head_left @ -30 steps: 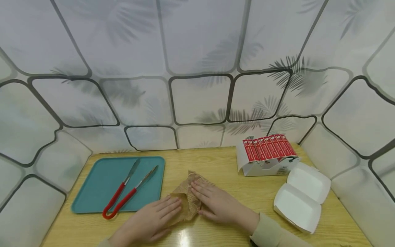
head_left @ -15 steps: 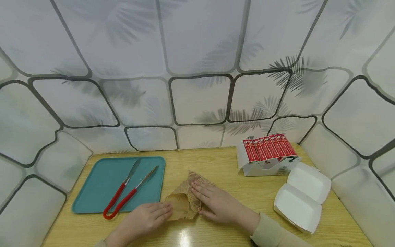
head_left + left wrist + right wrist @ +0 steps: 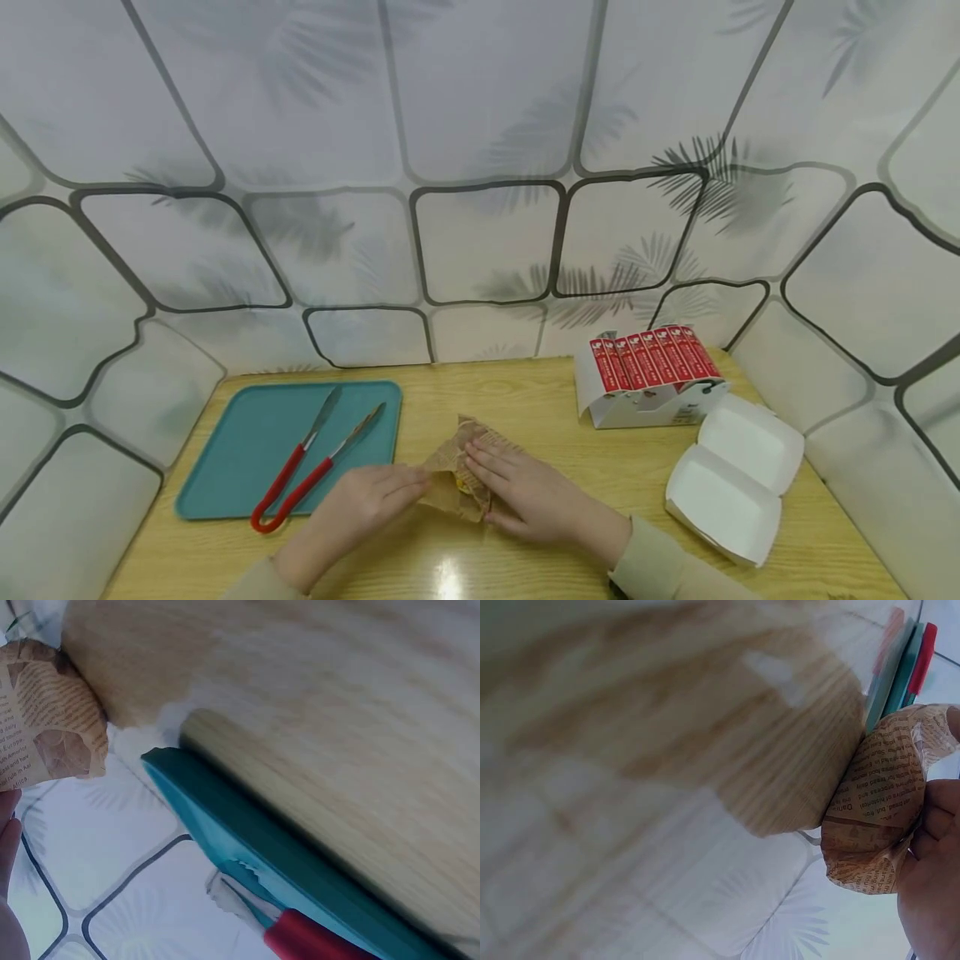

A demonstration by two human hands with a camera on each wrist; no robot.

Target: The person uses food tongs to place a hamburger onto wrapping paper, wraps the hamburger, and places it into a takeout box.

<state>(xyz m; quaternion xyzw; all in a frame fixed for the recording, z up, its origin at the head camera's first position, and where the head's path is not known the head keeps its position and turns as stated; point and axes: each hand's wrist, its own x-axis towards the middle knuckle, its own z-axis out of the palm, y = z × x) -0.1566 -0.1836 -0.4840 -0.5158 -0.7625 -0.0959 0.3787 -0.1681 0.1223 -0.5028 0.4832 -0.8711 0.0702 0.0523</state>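
A brown newsprint-patterned sheet of wrapping paper [image 3: 447, 454] lies partly folded on the wooden table, in the middle of the head view. A small yellow bit shows inside its fold. My left hand [image 3: 360, 504] pinches the paper's left flap and holds it raised; the thumb is hidden. From the right, my right hand [image 3: 528, 500] presses the folded side with straight fingers. The left wrist view has the wrapping paper [image 3: 52, 712] at its left edge beside my fingers. In the right wrist view, the paper bulges against my right hand [image 3: 934, 885].
At the left lies a teal tray [image 3: 247, 425], with red-handled tongs [image 3: 279, 483] across it, their bent end over its front edge. A white box of red packets [image 3: 652, 362] stands at the back right. Nearer on the right sits an opened white clamshell carton [image 3: 727, 500].
My left hand has drawn back left from the paper, then come in to its left flap and lifted it, baring the yellow bit. My right hand has stayed in place.
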